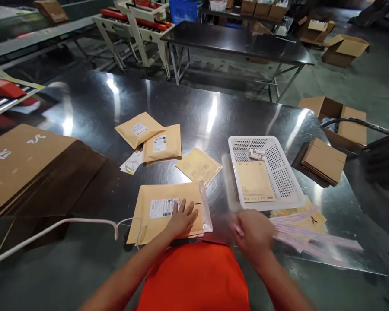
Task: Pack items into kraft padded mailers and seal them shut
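My left hand point(183, 218) lies with fingers spread on a tan padded envelope point(188, 194), which has a white printed label and a bubble-lined edge showing on its right. My right hand point(254, 233) is closed in a fist beside the envelope, blurred by motion. A bit of pink pokes out of the fist, and long pinkish strips point(314, 235) trail to its right, smeared. Beyond the left hand are two labelled padded envelopes point(170, 147), an unlabelled yellowish envelope point(199, 166) and white cards with a yellow ring point(131, 163).
A white perforated basket point(282, 172) holds a tan envelope and small white items. Flat cardboard point(22, 160) lies left, with a white bent tube point(68, 220) near it. Folded cardboard pieces point(326, 160) sit right, near an open carton point(353, 125). Another table point(230, 39) stands behind.
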A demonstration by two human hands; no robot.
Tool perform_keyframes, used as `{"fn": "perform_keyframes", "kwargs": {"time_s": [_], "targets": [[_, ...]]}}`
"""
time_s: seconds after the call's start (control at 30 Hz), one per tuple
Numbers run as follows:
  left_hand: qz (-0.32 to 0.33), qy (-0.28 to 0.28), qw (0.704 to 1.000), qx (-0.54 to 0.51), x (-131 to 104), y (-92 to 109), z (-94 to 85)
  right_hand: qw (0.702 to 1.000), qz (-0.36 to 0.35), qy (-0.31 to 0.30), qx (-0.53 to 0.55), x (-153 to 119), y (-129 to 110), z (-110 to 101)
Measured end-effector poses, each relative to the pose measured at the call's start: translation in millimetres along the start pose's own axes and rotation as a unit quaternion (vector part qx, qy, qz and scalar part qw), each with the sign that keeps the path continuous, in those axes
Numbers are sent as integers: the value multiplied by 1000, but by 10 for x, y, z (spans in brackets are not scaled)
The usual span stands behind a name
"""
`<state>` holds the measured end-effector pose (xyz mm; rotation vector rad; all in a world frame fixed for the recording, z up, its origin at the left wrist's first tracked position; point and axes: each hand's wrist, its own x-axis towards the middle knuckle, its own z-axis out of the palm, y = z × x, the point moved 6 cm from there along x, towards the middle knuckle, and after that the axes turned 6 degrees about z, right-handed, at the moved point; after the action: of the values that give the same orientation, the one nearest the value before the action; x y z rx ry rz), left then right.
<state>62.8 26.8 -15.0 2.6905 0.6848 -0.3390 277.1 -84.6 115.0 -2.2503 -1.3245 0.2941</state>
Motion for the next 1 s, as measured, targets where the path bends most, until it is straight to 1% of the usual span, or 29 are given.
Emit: {"fn": "perform_keyframes", "kwargs": {"time_s": [0.03,0.07,0.1,0.13,0.2,0.23,0.3,0.37,0.47,0.63,0.73,0.83,1.0], "targets": [[-4,14,1000,3,-2,14,-41,996,23,-81,-38,73,-65,240],[-8,29,1000,6,-1,32,-84,983,50,-163,-70,131,-91,504],[-6,44,999,11,7,59,-129,966,76,-230,-90,169,-82,756],[5,52,999,17,27,99,-168,954,96,-268,-95,194,-49,972],[45,45,998,25,105,204,-219,944,132,-289,-91,193,77,1292],[67,33,997,26,159,257,-233,940,150,-292,-89,161,155,1407],[96,7,995,24,284,335,-246,936,173,-296,-78,72,273,1563],[109,-14,994,25,400,369,-250,934,179,-301,-66,4,316,1650],[133,-43,990,32,504,388,-249,935,180,-301,-55,-8,305,1717],[168,-74,982,48,560,375,-288,939,184,-287,-35,43,320,1775],[165,-89,980,60,573,343,-294,940,192,-281,-31,44,351,1789],[156,-86,982,65,551,326,-291,939,196,-281,-27,52,371,1798],[153,-62,984,68,475,362,-304,940,190,-282,-15,75,380,1811]]}}
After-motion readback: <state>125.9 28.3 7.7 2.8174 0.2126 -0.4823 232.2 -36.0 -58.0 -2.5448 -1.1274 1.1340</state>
